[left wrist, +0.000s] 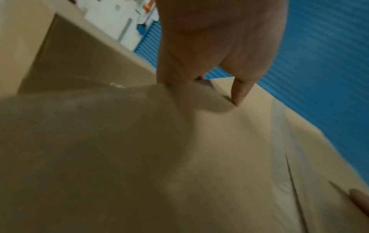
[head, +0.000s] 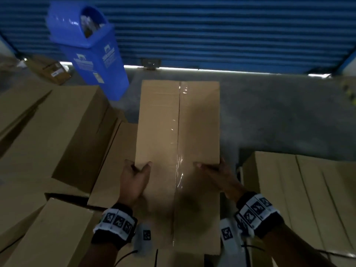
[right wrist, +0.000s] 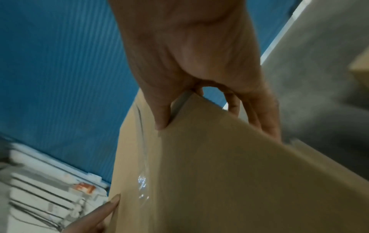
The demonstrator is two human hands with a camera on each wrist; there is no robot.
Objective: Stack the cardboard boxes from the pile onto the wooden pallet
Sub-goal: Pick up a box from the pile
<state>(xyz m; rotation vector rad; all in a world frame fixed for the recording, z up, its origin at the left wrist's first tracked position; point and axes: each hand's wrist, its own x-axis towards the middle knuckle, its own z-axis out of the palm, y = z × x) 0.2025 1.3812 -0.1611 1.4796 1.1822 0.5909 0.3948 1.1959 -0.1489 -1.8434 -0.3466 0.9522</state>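
A long brown cardboard box (head: 177,151) with clear tape along its middle seam is held up in front of me, lengthwise away from me. My left hand (head: 134,180) grips its left side, thumb on top and fingers under the edge. My right hand (head: 217,176) grips the right side the same way. In the left wrist view the thumb (left wrist: 239,93) presses the box (left wrist: 179,157) top. In the right wrist view the thumb (right wrist: 161,115) lies on the box (right wrist: 219,173) while the fingers (right wrist: 257,116) wrap its edge. No pallet is visible.
More cardboard boxes (head: 54,135) lie heaped to the left and below. Another row of boxes (head: 300,189) stands at the right. A blue plastic bin (head: 90,49) stands ahead left before a blue roller shutter (head: 231,31). Grey concrete floor (head: 279,112) lies ahead right.
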